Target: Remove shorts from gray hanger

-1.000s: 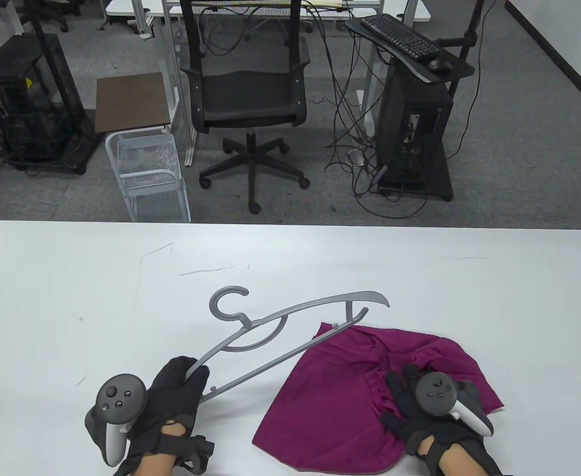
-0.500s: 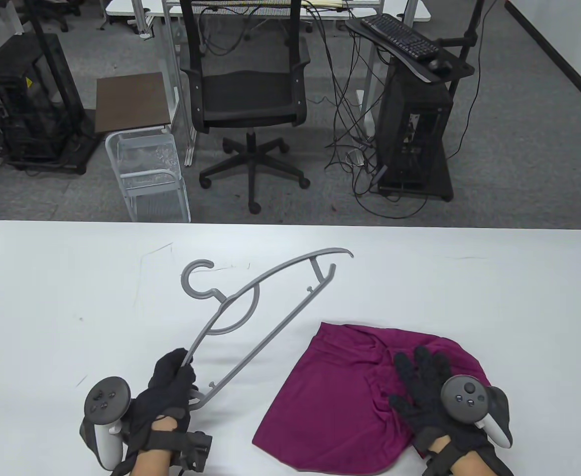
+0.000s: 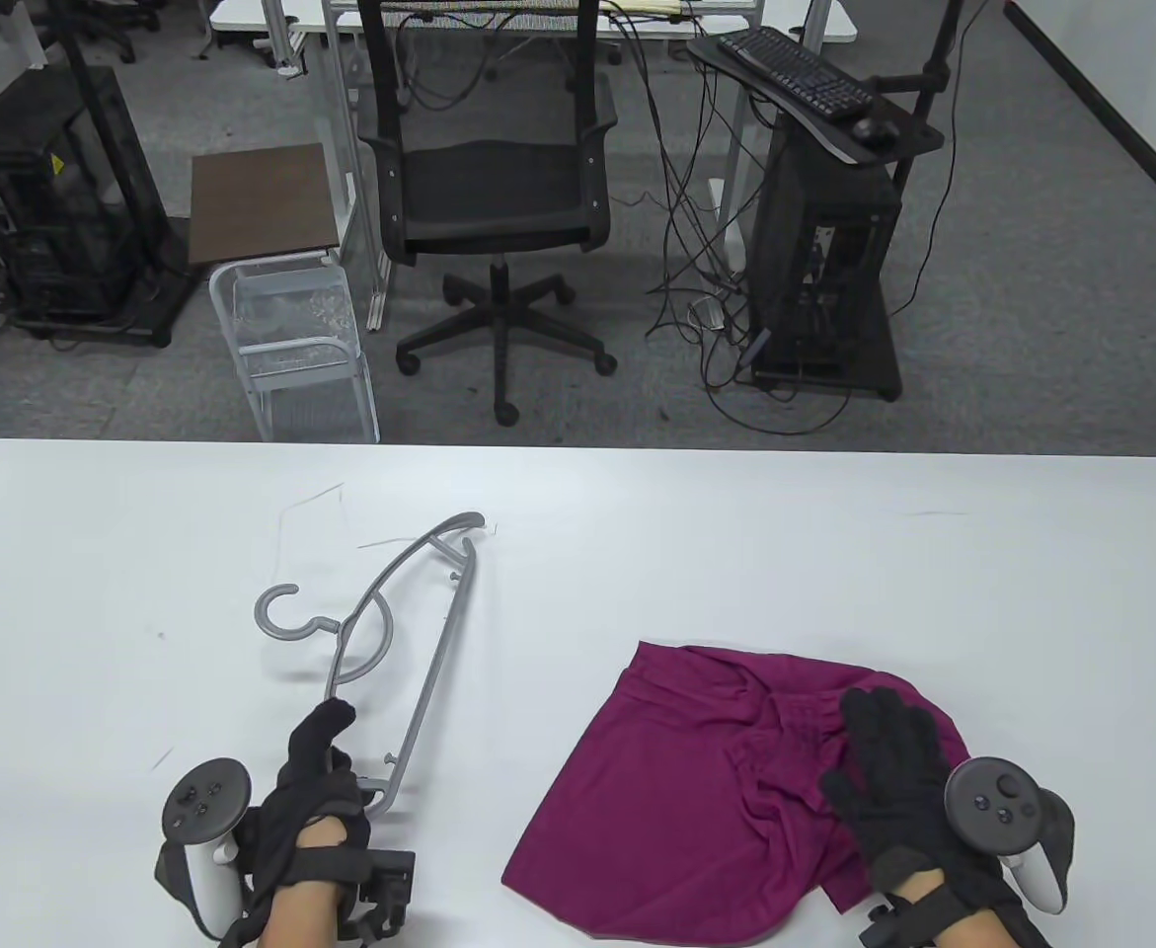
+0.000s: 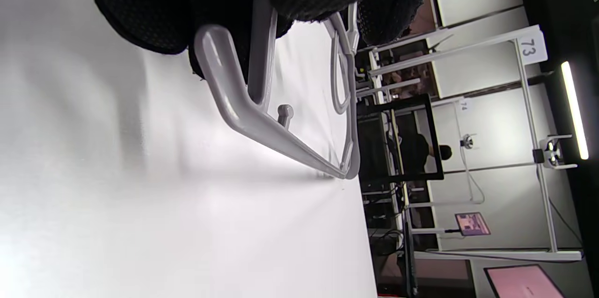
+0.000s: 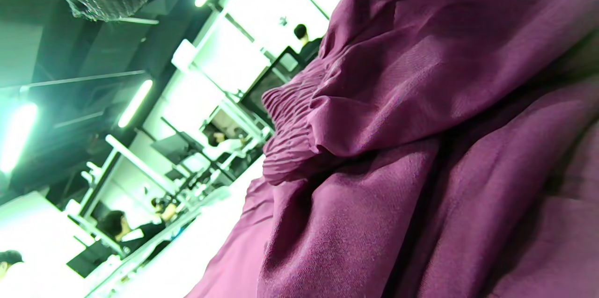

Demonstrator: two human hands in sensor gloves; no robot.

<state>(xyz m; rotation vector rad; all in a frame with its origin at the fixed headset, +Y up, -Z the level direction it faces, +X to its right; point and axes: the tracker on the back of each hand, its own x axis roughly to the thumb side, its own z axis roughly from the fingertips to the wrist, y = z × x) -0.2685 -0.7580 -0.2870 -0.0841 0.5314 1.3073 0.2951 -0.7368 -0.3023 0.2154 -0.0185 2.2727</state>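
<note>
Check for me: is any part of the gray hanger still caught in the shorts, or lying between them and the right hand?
Nothing visible. The gray hanger lies apart from the shorts, bare table between them, gripped at its near end by the left hand. The right hand rests flat on the shorts.

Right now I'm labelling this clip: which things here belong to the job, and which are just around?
Job:
- gray hanger, gripped by left hand
- magenta shorts, lying off it, under right hand

Just around:
- white table
- office chair
- keyboard
</note>
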